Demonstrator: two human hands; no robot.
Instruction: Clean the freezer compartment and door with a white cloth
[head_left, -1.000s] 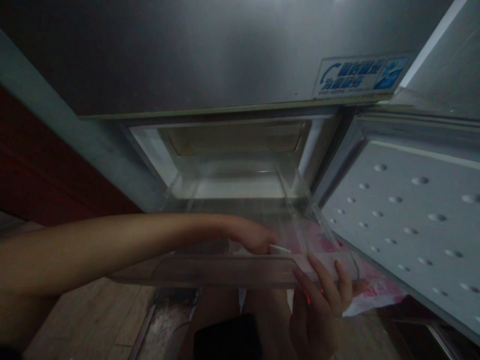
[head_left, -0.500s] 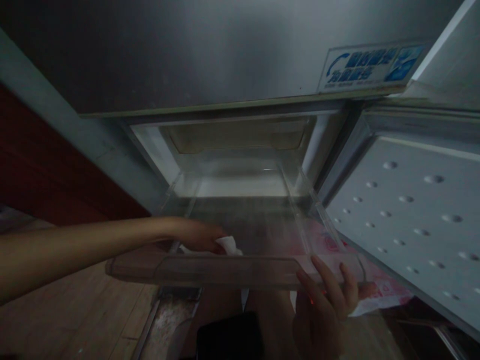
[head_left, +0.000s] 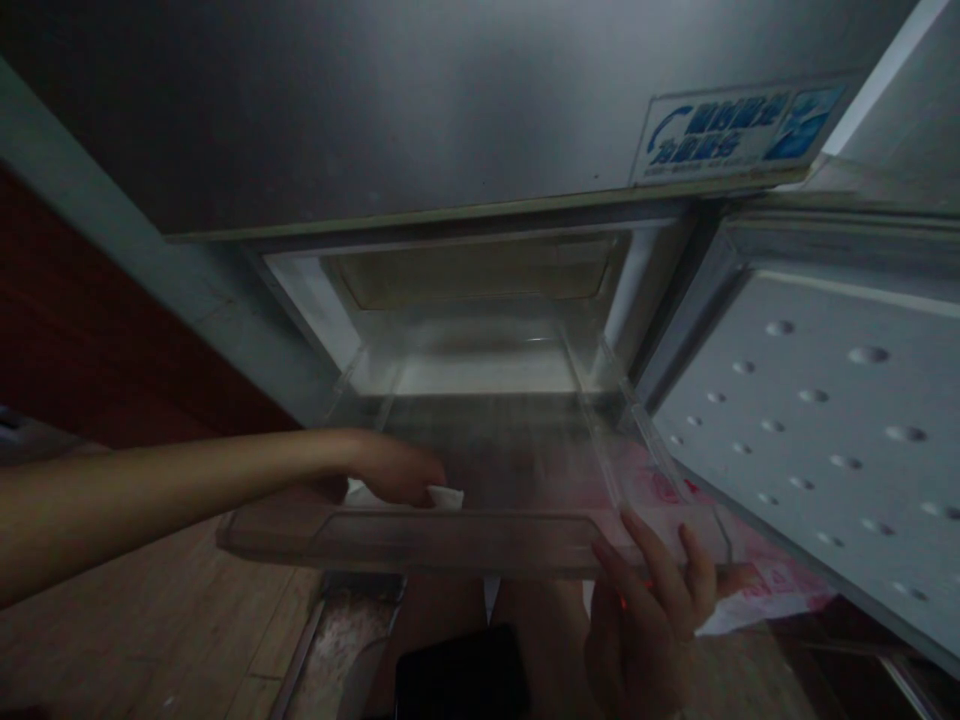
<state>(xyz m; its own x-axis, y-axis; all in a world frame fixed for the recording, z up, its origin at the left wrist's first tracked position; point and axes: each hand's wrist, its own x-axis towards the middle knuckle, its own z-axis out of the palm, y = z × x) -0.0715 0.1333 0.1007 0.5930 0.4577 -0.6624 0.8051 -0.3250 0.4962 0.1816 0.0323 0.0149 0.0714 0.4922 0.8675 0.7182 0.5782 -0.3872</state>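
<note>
A clear plastic drawer (head_left: 457,540) is pulled out of a fridge's lower compartment. Inside it, close behind the front panel, my left hand (head_left: 397,472) is closed on a crumpled white tissue or cloth (head_left: 447,497), pressed against the drawer floor. Part of the white piece sticks out past the fingers, and more shows under the wrist. My right hand (head_left: 652,610) grips the right end of the drawer's front panel, its fingers apart with the tips near the top edge. The thumb side is hard to make out.
The open fridge door (head_left: 840,430) stands to the right, with a pink and white plastic bag (head_left: 780,590) below it. Above is the shut upper door (head_left: 450,110) with a sticker. My legs and a black flat object (head_left: 461,675) are below the drawer. A dark red panel (head_left: 112,340) stands left.
My left hand has shifted slightly left within the drawer with the white piece, whose exposed end now lies flatter. My right hand stays on the drawer front.
</note>
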